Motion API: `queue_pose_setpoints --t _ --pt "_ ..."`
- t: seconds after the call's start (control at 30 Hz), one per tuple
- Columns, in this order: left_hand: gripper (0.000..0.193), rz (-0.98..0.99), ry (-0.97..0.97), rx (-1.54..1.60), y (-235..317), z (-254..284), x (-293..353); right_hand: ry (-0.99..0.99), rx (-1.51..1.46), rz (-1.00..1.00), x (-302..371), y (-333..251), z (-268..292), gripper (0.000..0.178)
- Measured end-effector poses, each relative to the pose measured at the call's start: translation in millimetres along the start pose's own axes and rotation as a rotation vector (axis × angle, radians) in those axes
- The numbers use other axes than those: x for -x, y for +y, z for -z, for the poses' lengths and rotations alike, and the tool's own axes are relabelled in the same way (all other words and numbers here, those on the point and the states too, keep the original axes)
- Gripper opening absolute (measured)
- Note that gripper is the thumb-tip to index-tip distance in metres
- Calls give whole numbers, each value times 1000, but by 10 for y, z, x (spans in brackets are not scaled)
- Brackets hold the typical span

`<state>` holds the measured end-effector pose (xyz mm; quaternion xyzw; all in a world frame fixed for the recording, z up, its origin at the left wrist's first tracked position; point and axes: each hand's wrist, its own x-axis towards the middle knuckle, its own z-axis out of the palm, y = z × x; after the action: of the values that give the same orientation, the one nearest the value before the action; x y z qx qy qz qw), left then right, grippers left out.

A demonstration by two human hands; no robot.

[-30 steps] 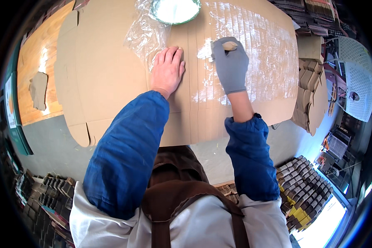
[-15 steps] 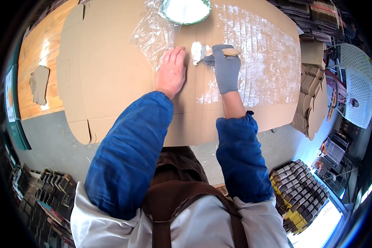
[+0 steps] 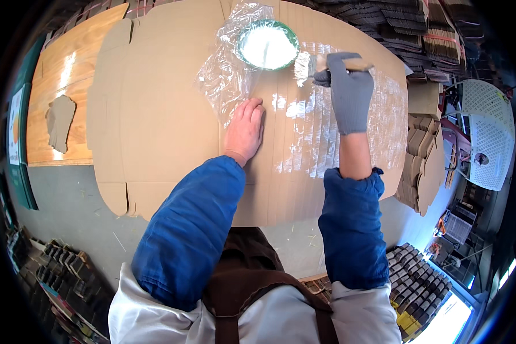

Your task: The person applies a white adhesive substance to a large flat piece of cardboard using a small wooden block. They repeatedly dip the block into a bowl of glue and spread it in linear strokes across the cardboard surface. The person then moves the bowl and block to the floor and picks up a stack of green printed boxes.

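A big flat cardboard sheet (image 3: 160, 114) lies before me, with fold lines and white streaky glue (image 3: 321, 135) over its right part. My left hand (image 3: 245, 131), bare, rests flat on the sheet near the middle, fingers stretched out and holding nothing. In a grey glove, my right hand (image 3: 351, 94) grips the wooden handle of a paintbrush (image 3: 305, 67). The brush's white-coated bristles point left, close to the right rim of a green bowl (image 3: 297, 41) filled with white liquid. Crumpled clear plastic (image 3: 215, 77) spreads under and beside the bowl, just beyond my left hand.
At the left, a wooden board (image 3: 77, 63) carries a torn cardboard scrap (image 3: 60, 121). Stacks of folded cardboard (image 3: 384, 26) rise at the back right, with more cardboard pieces (image 3: 423, 163) beside the sheet. A white perforated chair (image 3: 490, 135) stands farther right.
My right hand has moved the brush right and away from me, from the sheet's middle to beside the bowl. More white marks show near the middle. My left hand stays flat.
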<state>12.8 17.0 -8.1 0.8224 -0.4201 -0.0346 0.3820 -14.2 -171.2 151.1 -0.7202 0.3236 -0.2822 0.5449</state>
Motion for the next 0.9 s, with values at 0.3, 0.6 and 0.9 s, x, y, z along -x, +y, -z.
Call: queue_pose_setpoints --t 0.3,0.6,0.9 --pt "28 -4 9 6 4 -4 0 -192 478 -73 -1138 391 -566 30" --pt "27 27 -4 -10 6 26 11 -199 22 -216 -987 122 -417 32" --pt "40 80 -38 -88 69 11 10 -141 -459 -432 -1073 796 53 15"
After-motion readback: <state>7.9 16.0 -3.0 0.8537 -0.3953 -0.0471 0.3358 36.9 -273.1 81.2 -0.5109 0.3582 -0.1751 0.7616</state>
